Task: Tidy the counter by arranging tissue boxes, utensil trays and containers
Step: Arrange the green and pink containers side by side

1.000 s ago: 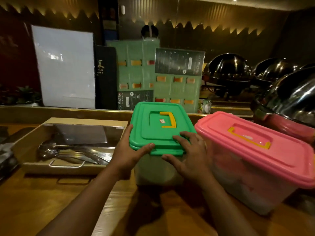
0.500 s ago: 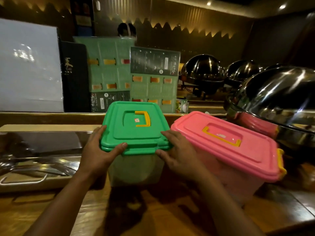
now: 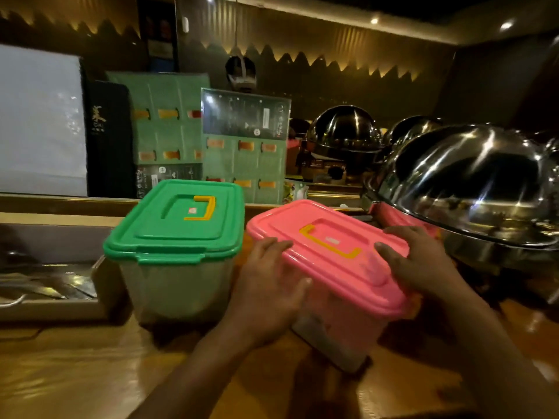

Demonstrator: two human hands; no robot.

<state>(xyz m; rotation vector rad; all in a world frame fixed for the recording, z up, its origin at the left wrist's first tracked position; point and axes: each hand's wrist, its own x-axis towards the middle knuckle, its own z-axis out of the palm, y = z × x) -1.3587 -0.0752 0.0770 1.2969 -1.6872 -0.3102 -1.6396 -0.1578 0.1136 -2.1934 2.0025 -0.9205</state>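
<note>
Both hands (image 3: 266, 285) & forearms bare; no sleeves, rings.

No text could be read. The dark placard (image 3: 245, 117) at the far side carried print too small and blurred, and the black folder (image 3: 107, 137) to its left bore only an illegible pale script mark.

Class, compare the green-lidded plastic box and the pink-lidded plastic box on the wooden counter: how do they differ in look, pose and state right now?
The green-lidded clear plastic box stands untouched, while the pink-lidded clear plastic box has the left hand and right hand on it. The green-lidded box sits square to the counter's back edge; the pink-lidded one is turned at an angle. The green-lidded box is beside the utensil tray; the pink-lidded one is nearer the steel dome lid. Both have yellow handles.
</note>
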